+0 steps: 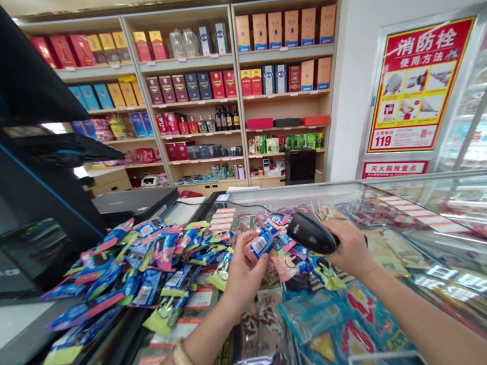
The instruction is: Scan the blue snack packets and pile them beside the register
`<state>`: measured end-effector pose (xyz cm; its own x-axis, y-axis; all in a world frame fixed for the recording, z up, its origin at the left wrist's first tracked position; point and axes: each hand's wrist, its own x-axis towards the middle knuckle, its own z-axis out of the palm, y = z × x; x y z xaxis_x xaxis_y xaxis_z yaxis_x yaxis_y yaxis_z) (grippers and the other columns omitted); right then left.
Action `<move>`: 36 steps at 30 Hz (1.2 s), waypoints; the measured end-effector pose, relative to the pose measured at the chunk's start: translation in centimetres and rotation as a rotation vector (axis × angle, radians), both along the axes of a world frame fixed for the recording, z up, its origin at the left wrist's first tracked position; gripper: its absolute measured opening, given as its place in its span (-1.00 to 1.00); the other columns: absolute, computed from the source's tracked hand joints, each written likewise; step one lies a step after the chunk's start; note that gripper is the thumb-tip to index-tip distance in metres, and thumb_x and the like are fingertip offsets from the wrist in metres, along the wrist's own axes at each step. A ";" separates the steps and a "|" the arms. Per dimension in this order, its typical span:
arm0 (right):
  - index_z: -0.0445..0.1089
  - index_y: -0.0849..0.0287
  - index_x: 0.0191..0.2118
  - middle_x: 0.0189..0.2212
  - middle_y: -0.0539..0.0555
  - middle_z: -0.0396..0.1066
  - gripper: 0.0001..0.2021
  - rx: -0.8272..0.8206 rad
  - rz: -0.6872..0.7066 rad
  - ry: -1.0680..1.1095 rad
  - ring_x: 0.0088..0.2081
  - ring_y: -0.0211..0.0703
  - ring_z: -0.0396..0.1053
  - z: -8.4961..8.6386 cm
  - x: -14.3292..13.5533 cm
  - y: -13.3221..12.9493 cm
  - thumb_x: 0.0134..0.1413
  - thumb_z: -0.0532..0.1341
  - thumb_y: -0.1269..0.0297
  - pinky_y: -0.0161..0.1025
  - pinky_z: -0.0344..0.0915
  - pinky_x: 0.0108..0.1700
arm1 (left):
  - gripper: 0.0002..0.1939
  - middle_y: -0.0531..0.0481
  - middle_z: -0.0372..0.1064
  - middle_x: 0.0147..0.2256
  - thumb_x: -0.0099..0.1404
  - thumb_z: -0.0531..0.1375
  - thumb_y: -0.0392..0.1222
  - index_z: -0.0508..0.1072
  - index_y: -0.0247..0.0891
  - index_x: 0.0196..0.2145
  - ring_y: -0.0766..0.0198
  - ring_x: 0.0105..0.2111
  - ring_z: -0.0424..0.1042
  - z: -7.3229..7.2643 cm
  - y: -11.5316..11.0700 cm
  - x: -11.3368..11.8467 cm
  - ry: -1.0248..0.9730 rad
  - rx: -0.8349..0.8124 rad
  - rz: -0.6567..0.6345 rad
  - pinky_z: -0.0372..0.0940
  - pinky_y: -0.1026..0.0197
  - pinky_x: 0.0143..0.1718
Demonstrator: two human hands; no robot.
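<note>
Facing wall shelves (187, 63) of boxed goods across a glass-topped case (313, 185), holds a blue packet (268, 237) with barcode label (259, 246) showing, pinched in the left hand (244, 272) between a large heap (147, 256) and a small pile (289, 267) of similar packets, and grips a black handheld scanner (312, 233), aimed at it, in the right hand (350, 247). Seems to be at the barcode-reading step, likely calling for label and scanner lined up squarely. Reads 消防栓使用方法 and 119 on the red poster (422, 85), 灭火器放置点 on the sign below (396, 167); cannot make out brands on packets or scanner.
</note>
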<state>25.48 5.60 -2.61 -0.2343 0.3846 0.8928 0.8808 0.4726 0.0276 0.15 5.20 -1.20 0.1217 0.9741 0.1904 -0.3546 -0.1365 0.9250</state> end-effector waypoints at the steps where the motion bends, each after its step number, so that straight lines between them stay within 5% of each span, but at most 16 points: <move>1: 0.41 0.16 -0.20 -0.40 0.11 0.48 -0.75 0.001 0.013 -0.002 -0.34 -0.05 0.42 0.2 -0.2 -0.1 -0.04 0.15 0.26 -0.18 0.24 -0.28 | -0.54 0.03 0.41 -0.23 -0.05 0.31 -0.45 0.41 -0.18 -0.15 0.26 -0.21 0.40 0.3 0.2 -0.1 -0.012 0.018 0.042 0.29 0.33 -0.20; 8: 0.39 0.13 -0.22 -0.36 0.09 0.50 -0.81 -0.058 0.155 -0.027 -0.35 -0.11 0.41 1.3 -2.5 -1.6 0.01 0.14 0.27 -0.18 0.20 -0.27 | -0.47 -0.01 0.42 -0.11 -0.02 0.28 -0.49 0.44 -0.19 -0.06 0.22 -0.03 0.40 0.7 0.7 -0.4 -0.028 0.099 0.202 0.29 0.32 -0.05; 16: 0.42 0.13 -0.21 -0.36 0.08 0.50 -0.78 -0.153 0.232 -0.042 -0.34 -0.12 0.41 1.5 -4.1 -2.6 -0.02 0.15 0.28 -0.20 0.14 -0.28 | -0.45 -0.05 0.35 0.02 0.00 0.28 -0.44 0.41 -0.17 -0.02 0.22 0.03 0.37 -0.3 1.4 -0.7 0.003 0.123 0.184 0.28 0.30 0.01; 24: 0.42 0.15 -0.24 -0.37 0.09 0.50 -0.78 -0.150 0.236 -0.036 -0.34 -0.12 0.41 1.3 -4.1 -2.3 -0.05 0.14 0.28 -0.20 0.15 -0.27 | -0.46 -0.14 0.27 0.11 0.10 0.26 -0.19 0.34 -0.20 0.07 0.13 0.07 0.34 -2.3 2.7 -1.2 0.211 0.280 0.218 0.27 0.14 0.07; 28: 0.41 0.15 -0.23 -0.38 0.09 0.49 -0.78 -0.148 0.223 -0.027 -0.36 -0.12 0.40 1.4 -3.9 -2.3 -0.02 0.15 0.24 -0.20 0.14 -0.29 | -0.57 -0.13 0.34 0.06 0.26 0.15 -0.05 0.37 -0.20 0.06 0.12 0.02 0.37 -1.9 2.4 -1.5 0.309 0.356 0.259 0.29 0.10 0.04; 32: 0.41 0.15 -0.23 -0.40 0.08 0.48 -0.79 -0.116 0.197 -0.021 -0.38 -0.13 0.39 1.4 -3.3 -2.0 -0.02 0.15 0.25 -0.21 0.15 -0.32 | -0.69 -0.13 0.38 -0.07 0.34 0.03 -0.10 0.44 -0.19 -0.06 0.12 -0.02 0.36 -0.7 2.2 -2.2 0.587 0.499 0.483 0.27 0.06 0.02; 36: 0.41 0.15 -0.23 -0.39 0.10 0.49 -0.77 -0.076 0.133 -0.008 -0.37 -0.11 0.40 1.0 -2.3 -1.2 -0.06 0.13 0.30 -0.20 0.19 -0.30 | -0.70 -0.18 0.29 -0.03 0.22 0.05 -0.33 0.48 -0.16 -0.15 0.02 0.00 0.31 0.2 2.5 -3.4 1.156 0.526 0.709 0.21 -0.05 -0.01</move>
